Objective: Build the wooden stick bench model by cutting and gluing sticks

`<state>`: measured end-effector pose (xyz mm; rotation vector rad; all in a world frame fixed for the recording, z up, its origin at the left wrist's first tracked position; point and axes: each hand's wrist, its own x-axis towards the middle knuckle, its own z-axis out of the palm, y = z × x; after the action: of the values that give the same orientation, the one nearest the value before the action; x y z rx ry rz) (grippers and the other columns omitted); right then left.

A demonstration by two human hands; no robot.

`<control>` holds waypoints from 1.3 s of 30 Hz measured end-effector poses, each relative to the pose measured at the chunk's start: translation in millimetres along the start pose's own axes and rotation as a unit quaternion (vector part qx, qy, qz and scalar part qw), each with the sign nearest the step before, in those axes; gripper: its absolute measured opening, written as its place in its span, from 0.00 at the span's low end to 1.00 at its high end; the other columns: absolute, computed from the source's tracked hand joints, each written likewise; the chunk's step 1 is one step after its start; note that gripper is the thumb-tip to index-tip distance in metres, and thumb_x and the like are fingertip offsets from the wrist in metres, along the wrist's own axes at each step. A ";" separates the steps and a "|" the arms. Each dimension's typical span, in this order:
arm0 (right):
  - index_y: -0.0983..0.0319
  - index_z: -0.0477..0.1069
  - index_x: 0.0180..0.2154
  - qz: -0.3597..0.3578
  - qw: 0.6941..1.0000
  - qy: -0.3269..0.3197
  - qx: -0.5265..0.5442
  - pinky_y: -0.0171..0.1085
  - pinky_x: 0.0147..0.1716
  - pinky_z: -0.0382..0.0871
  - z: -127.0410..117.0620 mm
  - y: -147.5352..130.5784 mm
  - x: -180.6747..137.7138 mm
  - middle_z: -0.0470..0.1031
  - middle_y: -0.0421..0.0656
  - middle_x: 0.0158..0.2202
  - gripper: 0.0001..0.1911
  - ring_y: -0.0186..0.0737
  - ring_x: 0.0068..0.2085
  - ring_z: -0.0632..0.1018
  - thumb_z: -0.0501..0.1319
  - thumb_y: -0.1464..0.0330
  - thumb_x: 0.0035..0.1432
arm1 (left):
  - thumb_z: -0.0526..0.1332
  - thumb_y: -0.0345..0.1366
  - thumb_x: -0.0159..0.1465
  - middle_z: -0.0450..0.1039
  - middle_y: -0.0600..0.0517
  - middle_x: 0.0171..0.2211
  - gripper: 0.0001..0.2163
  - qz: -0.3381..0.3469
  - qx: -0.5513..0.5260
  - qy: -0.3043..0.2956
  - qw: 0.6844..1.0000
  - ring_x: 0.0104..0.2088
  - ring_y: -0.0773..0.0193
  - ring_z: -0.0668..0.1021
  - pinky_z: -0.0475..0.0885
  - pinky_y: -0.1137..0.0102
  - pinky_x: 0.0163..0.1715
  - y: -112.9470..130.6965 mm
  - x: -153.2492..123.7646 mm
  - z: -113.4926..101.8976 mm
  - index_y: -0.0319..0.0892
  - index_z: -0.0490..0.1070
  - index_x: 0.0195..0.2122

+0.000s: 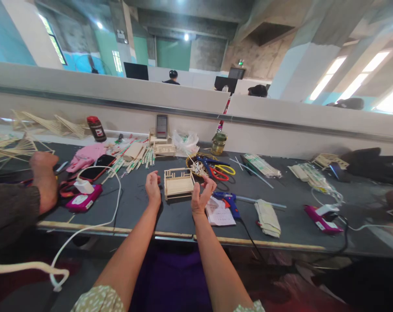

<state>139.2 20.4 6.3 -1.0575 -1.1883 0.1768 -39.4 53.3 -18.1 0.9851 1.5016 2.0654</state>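
A small wooden stick model [179,187], like a platform with low railings, sits on the dark table between my hands. My left hand [153,189] is just left of it, fingers loosely curved and apart, holding nothing. My right hand [202,196] is at its right edge, fingers spread; whether the thumb touches the model I cannot tell. Behind the right hand lie scissors [220,169] with red and yellow handles, by a basket [194,164] of stick pieces. A blue glue gun [230,203] rests on the right, next to a sheet of paper [220,213].
A folded cloth [268,218] and a purple power strip [323,220] lie to the right. Another purple power strip [83,199] with a white cable is on the left, near another person's arm [44,182]. Farther back stand a phone [162,125], a jar [218,144] and a red-capped bottle [96,129].
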 end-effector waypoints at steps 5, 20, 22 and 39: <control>0.64 0.64 0.50 0.043 0.999 0.011 0.009 0.36 0.36 0.64 5.9 2.7 -0.8 0.57 0.36 0.29 0.17 0.34 0.30 0.63 0.57 0.61 0.63 | 0.57 0.45 0.63 0.67 0.54 0.29 0.13 0.047 0.023 0.049 0.997 0.29 0.67 0.69 0.64 0.73 0.32 3.6 -1.2 -5.0 0.40 0.72 0.39; 0.62 0.66 0.32 -0.028 0.999 -0.005 -0.025 0.43 0.49 0.66 1.1 1.3 8.4 0.66 0.50 0.46 0.06 0.43 0.49 0.71 0.56 0.66 0.59 | 0.62 0.31 0.55 0.63 0.60 0.25 0.20 0.071 0.075 0.077 0.992 0.26 0.69 0.68 0.65 0.72 0.33 10.2 -5.6 -2.7 0.41 0.66 0.50; 0.64 0.68 0.46 -0.033 0.999 -0.014 -0.030 0.47 0.53 0.64 -1.0 -2.9 12.8 0.59 0.55 0.57 0.16 0.48 0.57 0.66 0.57 0.64 0.57 | 0.63 0.32 0.56 0.65 0.59 0.26 0.20 0.065 0.055 0.076 0.993 0.27 0.69 0.70 0.66 0.72 0.34 7.1 -5.1 -3.2 0.41 0.66 0.50; 0.62 0.65 0.56 0.043 0.995 -0.081 -0.035 0.36 0.37 0.71 -42.8 9.8 109.3 0.68 0.52 0.55 0.25 0.35 0.36 0.77 0.57 0.66 0.56 | 0.58 0.40 0.63 0.69 0.54 0.31 0.13 0.058 0.047 0.041 0.996 0.30 0.66 0.72 0.66 0.70 0.33 5.1 -6.6 -1.4 0.41 0.69 0.47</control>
<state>224.0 68.3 72.6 -1.1736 -1.3025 0.2945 -35.5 46.2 -15.6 1.0566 1.6329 2.1555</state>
